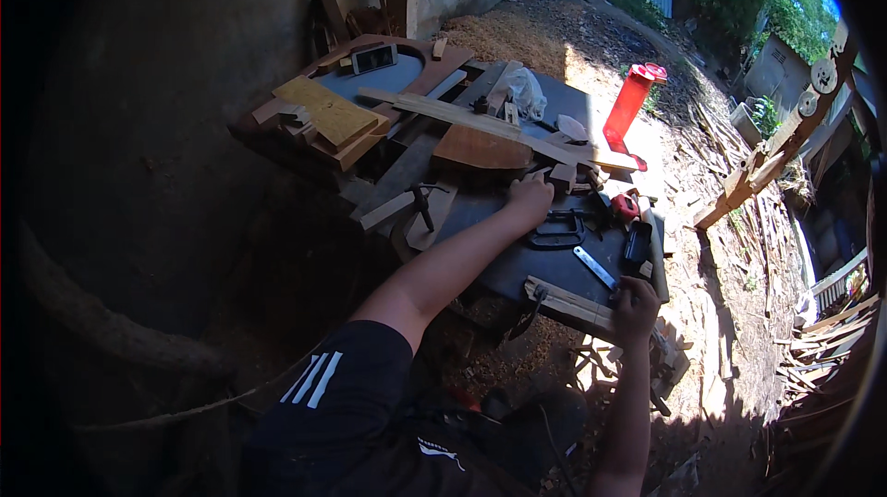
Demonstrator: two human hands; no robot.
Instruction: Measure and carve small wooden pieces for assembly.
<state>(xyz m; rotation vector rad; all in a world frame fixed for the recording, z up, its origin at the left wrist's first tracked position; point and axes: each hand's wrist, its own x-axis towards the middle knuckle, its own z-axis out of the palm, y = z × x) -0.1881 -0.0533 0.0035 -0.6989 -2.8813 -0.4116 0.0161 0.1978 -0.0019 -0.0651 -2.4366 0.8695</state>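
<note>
My left hand [531, 200] reaches across the dark worktable with curled fingers, beside a small wooden block [563, 175]; what the fingers hold, if anything, is hidden. Just to its right lies a black C-clamp [558, 229]. My right hand [636, 307] is closed at the table's near right corner, at the lower end of a steel ruler [594, 268]. Whether it grips the ruler or something else, I cannot make out. Left of this hand, a wooden strip [573, 305] runs along the near edge, with a dark clamp [527, 317] at its left end.
A hammer-like tool [423, 206] lies at the table's left. Behind my left hand are a reddish-brown board [482, 148] and a long wooden strip [453, 113]. A red stand [629, 109] rises at the far right. A phone [374, 58] leans at the back left.
</note>
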